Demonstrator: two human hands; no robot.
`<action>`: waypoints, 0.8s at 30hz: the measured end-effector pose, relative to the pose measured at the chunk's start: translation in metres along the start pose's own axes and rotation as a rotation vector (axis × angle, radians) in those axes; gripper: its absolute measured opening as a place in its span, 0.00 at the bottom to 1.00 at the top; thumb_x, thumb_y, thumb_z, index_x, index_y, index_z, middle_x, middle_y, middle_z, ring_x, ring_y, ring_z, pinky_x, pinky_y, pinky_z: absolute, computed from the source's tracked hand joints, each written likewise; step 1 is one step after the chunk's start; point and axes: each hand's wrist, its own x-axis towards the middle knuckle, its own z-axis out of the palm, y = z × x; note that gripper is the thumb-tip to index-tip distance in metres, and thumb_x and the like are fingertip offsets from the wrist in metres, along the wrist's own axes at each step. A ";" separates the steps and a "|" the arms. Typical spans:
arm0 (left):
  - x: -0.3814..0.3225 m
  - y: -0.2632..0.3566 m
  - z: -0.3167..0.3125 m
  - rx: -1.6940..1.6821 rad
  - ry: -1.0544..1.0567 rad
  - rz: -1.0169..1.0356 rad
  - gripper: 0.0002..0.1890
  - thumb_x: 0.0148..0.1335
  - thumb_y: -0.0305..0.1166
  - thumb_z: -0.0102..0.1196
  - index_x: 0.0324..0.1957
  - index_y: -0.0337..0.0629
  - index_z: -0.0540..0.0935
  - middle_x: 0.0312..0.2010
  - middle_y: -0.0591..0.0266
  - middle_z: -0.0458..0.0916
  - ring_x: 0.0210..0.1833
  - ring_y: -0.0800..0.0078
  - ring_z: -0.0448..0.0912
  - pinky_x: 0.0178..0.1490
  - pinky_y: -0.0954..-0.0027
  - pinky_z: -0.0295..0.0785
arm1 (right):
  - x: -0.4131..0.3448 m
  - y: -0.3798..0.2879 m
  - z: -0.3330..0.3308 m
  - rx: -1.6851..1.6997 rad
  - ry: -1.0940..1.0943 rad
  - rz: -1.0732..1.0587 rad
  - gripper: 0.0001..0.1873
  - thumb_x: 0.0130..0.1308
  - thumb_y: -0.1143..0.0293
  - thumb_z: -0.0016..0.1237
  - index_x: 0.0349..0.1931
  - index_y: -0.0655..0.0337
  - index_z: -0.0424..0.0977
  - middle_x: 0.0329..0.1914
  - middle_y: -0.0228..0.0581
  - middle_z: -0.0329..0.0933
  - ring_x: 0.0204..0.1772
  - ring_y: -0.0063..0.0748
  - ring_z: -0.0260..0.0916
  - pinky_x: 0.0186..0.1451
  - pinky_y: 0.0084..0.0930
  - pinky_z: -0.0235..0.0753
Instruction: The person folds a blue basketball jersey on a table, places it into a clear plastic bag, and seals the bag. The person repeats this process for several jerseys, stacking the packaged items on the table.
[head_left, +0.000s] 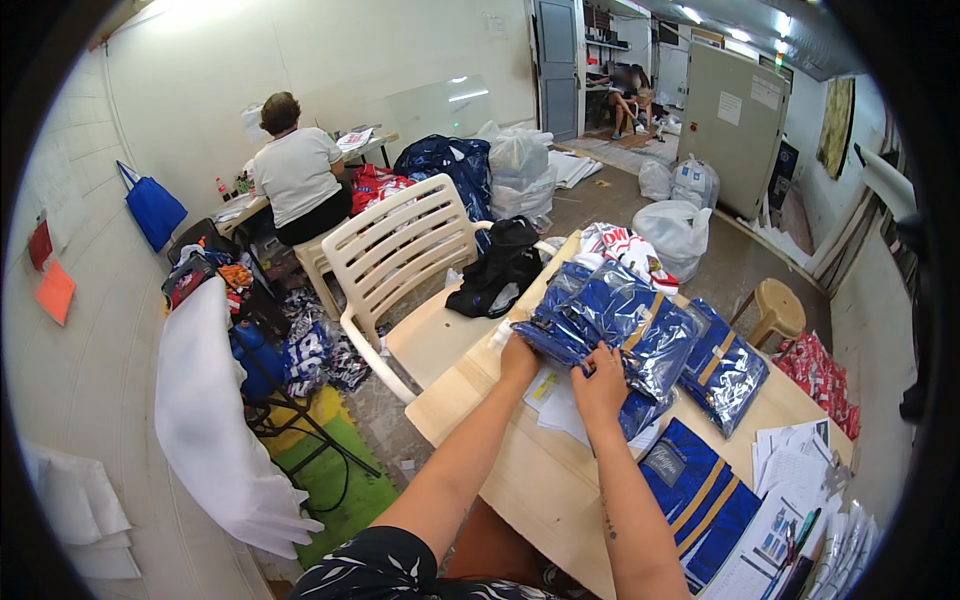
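Observation:
Before me on the wooden table (540, 495) lies a pile of folded blue garments in clear plastic bags (637, 322), with tan stripes showing through. My left hand (519, 358) grips the pile's near left edge, its fingertips partly hidden beneath the plastic. At the front edge my right hand (602, 379) pinches the plastic between thumb and fingers. To the right of the pile lies another bagged blue garment (724, 367). Nearer to me is a folded blue garment with tan stripes (694, 495). White papers (555, 397) stick out from under the pile.
A cream plastic chair (420, 337) with a black cloth (499, 274) stands against the table's left side. Printed sheets (795, 457) and pens (806, 529) lie at right. A person in a white top (296, 169) sits further off. Filled plastic bags (673, 232) stand on the floor.

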 end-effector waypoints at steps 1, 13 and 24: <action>-0.002 0.000 0.000 0.237 0.031 0.197 0.20 0.53 0.33 0.63 0.50 0.42 0.81 0.56 0.49 0.77 0.66 0.53 0.67 0.68 0.55 0.62 | 0.000 0.001 0.000 -0.011 0.010 0.002 0.09 0.52 0.70 0.54 0.33 0.62 0.74 0.62 0.55 0.73 0.69 0.65 0.61 0.67 0.49 0.66; 0.010 0.017 -0.010 0.123 -0.099 0.161 0.15 0.55 0.28 0.58 0.46 0.38 0.82 0.50 0.45 0.79 0.56 0.49 0.75 0.58 0.55 0.71 | -0.001 0.007 0.000 -0.005 -0.012 0.014 0.11 0.52 0.71 0.55 0.36 0.61 0.72 0.63 0.52 0.72 0.70 0.60 0.61 0.67 0.46 0.66; -0.143 0.031 -0.128 0.104 -0.026 0.254 0.08 0.63 0.30 0.58 0.32 0.32 0.81 0.30 0.54 0.81 0.31 0.68 0.78 0.36 0.68 0.71 | -0.017 0.000 -0.005 -0.367 -0.133 -0.226 0.22 0.54 0.71 0.58 0.49 0.62 0.70 0.71 0.53 0.61 0.74 0.62 0.54 0.67 0.50 0.66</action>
